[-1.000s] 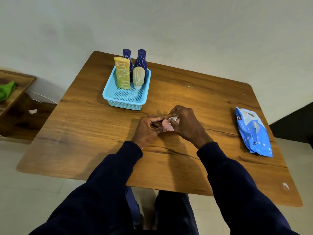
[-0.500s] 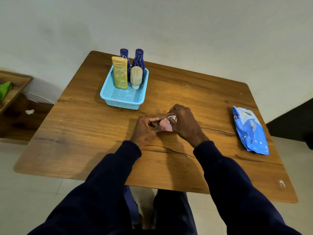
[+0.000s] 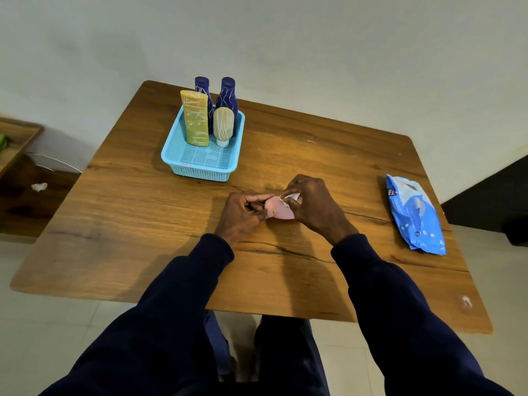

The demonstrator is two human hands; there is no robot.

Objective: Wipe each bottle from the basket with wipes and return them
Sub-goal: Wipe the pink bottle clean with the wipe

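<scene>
Pink bottle: you hold the pink bottle (image 3: 279,210) between both hands, just above the surface (image 3: 137,221), near its middle and a little toward the near edge, in front of the basket (image 3: 200,170).
Left hand: your left hand (image 3: 241,214) grips one end of the pink bottle, with the fingers (image 3: 257,197) curled round it and the forefinger laid along its top.
Right hand: your right hand (image 3: 314,208) covers the other end. Its fingers (image 3: 300,185) are bent and pinch a white wipe (image 3: 290,195) against the bottle.
Wipe: only a small crumpled corner shows between your right thumb and forefinger, touching the pink bottle.
Basket: light blue with mesh walls, it sits toward the far left corner of the surface, apart from your hands.
In the basket: a yellow tube (image 3: 195,120) stands upright, and a beige bottle (image 3: 223,122) stands cap down just beside it. The first dark blue bottle (image 3: 202,86) and the second dark blue bottle (image 3: 227,94) stand behind them against the far wall. The near half of the basket holds nothing.
Wipes pack: the blue wipes pack (image 3: 414,217) lies flat by the right edge of the surface, well apart from your right hand.
</scene>
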